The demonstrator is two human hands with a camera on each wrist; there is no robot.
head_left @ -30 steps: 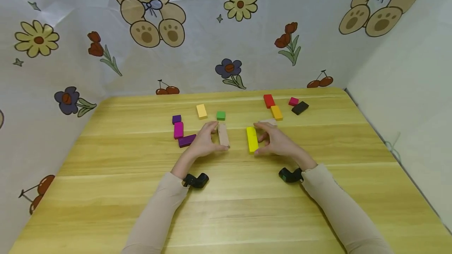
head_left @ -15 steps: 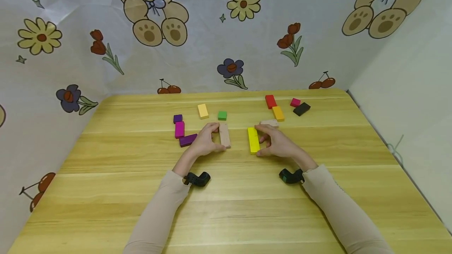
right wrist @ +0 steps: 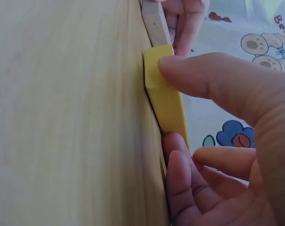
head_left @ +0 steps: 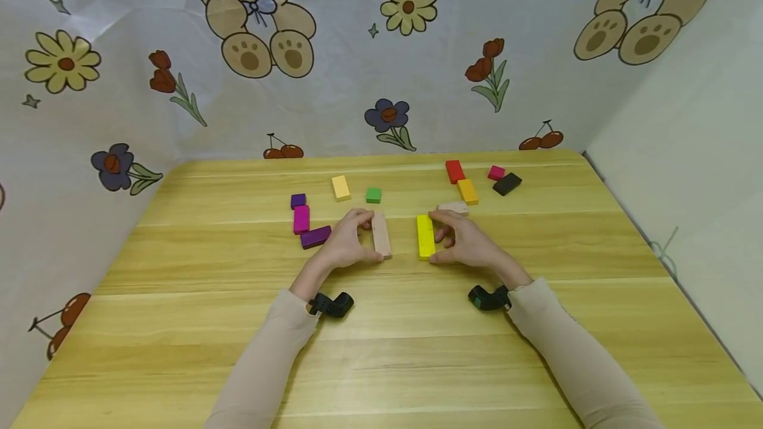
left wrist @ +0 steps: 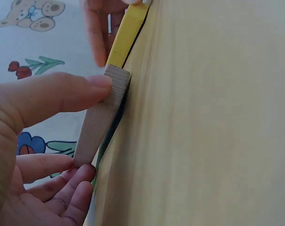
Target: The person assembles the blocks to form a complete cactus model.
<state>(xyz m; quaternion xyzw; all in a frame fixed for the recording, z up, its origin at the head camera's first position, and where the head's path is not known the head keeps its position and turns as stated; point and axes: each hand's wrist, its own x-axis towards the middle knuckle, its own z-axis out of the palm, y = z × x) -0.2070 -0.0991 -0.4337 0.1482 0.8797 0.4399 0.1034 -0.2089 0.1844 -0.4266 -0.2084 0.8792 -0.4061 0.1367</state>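
My left hand (head_left: 348, 240) pinches a long natural-wood block (head_left: 381, 235) end to end, thumb on the near end and fingers at the far end. In the left wrist view the thumb presses the end face of that wooden block (left wrist: 101, 115). Across a gap to the right, my right hand (head_left: 467, 238) grips a bright yellow block (head_left: 426, 237) the same way. The right wrist view has the thumb on the near end of the yellow block (right wrist: 163, 89) and fingertips at its far end. Both blocks lie lengthwise, pointing away from me, roughly parallel.
Left lie a dark purple cube (head_left: 298, 200), a magenta block (head_left: 301, 220) and a purple block (head_left: 315, 237). Behind are pale yellow (head_left: 341, 188) and green (head_left: 373, 195) blocks. Right are wooden (head_left: 454, 207), orange (head_left: 467, 191), red (head_left: 454, 171), pink (head_left: 496, 172) and black (head_left: 507, 184) blocks.
The natural-wood block has come slightly toward me and to the right with my left hand. My right hand and the yellow block have stayed nearly in place.
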